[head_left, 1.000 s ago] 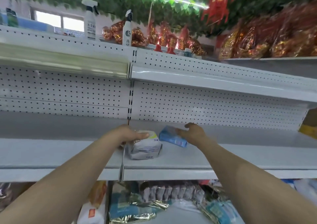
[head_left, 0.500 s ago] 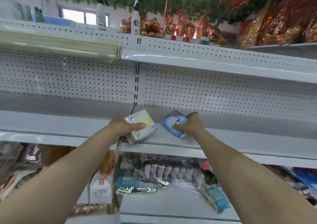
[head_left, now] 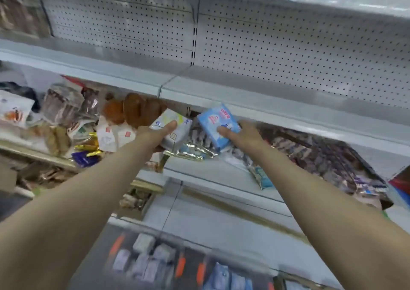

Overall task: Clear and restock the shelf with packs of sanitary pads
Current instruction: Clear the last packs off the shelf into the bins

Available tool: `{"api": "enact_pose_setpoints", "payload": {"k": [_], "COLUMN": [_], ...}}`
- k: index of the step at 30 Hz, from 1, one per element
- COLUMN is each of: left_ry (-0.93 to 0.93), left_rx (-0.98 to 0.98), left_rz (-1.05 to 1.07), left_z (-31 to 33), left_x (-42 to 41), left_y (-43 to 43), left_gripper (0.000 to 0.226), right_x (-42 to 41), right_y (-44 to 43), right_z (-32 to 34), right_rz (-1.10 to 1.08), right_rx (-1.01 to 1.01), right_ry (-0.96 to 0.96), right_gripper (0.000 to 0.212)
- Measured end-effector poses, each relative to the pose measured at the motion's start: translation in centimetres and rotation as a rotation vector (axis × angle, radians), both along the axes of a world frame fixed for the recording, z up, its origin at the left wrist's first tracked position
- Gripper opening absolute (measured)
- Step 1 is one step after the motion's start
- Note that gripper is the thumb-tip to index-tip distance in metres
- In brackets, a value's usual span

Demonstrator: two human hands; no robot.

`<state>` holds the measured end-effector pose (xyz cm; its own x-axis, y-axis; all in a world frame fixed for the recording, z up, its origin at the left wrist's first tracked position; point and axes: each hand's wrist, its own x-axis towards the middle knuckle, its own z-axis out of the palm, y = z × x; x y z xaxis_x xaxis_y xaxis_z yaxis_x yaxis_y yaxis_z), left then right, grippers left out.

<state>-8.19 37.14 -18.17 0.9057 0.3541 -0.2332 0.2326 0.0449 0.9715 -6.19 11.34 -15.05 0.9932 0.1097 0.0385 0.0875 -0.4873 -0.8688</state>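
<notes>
White pegboard [head_left: 288, 45] backs a bare metal shelf [head_left: 255, 83], and both packs hang in the air just in front of and below its front lip. Across the face of the white sanitary pad pack [head_left: 177, 134] lies the left thumb [head_left: 170, 125], the other fingers hidden beneath, so the left hand [head_left: 153, 135] clamps it top and bottom. Likewise the right thumb [head_left: 224, 132] presses the blue sanitary pad pack [head_left: 214, 121], with the right hand [head_left: 244, 134] wrapped under. Each pack's long axis tilts up and away from its wrist, toward the lip. They sit side by side, near but apart. Both arms stretch forward almost straight (neither hand is plainly nearer the shelf). Clearing looks like the step in hand, with blurred packs [head_left: 143, 243] low down the likely destination.
</notes>
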Motion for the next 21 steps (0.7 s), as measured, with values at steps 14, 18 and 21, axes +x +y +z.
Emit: {"api": "enact_pose_setpoints", "payload": {"k": [14, 18, 21], "left_ry": [0.439, 0.509, 0.571], "left_rx": [-0.153, -0.270, -0.308], "left_rz": [-0.119, -0.142, -0.160], "left_z": [-19.7, -25.4, -29.5], "left_x": [-6.0, -6.3, -6.0], "left_y": [0.6, 1.0, 1.4], "left_gripper": [0.034, 0.042, 0.042], "right_x": [-5.1, -6.9, -8.2], "right_y": [-4.5, -5.5, -5.8], "right_z": [-23.1, -29.4, -33.3], "right_rz": [-0.167, -0.303, -0.446], "right_rx": [0.228, 0.270, 0.311], "right_ry": [0.514, 0.686, 0.738], "right_gripper": [0.032, 0.034, 0.035]}}
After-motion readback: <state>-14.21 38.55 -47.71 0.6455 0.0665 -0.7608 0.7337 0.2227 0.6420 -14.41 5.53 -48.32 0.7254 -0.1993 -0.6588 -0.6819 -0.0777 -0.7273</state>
